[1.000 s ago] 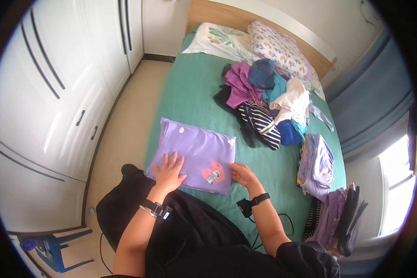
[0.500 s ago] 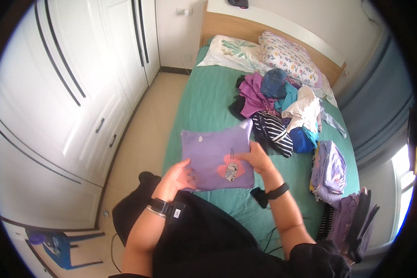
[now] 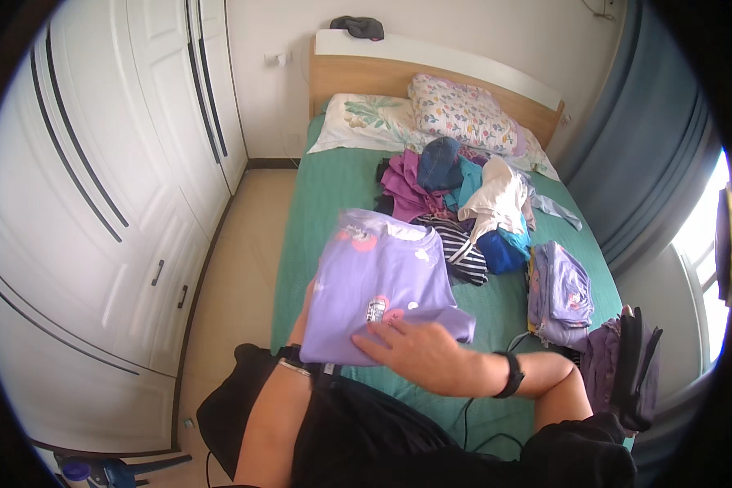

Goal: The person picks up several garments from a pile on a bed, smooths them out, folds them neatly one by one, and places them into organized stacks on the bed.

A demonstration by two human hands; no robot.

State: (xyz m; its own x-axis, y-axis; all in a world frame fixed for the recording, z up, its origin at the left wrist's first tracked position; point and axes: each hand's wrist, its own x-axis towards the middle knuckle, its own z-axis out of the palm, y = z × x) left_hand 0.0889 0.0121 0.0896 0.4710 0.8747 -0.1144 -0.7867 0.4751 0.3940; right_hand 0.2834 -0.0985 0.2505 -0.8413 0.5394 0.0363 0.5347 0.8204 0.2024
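Observation:
A folded lavender shirt (image 3: 358,281) with pink and white prints and a neckline at its far edge is held up before me over the near part of the bed. My left hand (image 3: 304,313) supports it from beneath on the left side. The shirt hides nearly all of that hand, fingers included. My right hand (image 3: 415,350) lies over the shirt's near right part, fingers stretched across the cloth. The shirt's right corner hangs loose beyond this hand.
On the green bedsheet (image 3: 317,191) lies a heap of mixed clothes (image 3: 464,203). Right of it sits a stack of folded lavender clothes (image 3: 559,293), with dark purple garments (image 3: 606,366) nearer me. Pillows (image 3: 464,110) rest at the headboard. White wardrobes (image 3: 114,220) line the left.
The lavender bundle now shows its neckline side and a loose right corner. My left hand has slipped underneath. The right hand has come from the right edge to the near face. The view has shifted.

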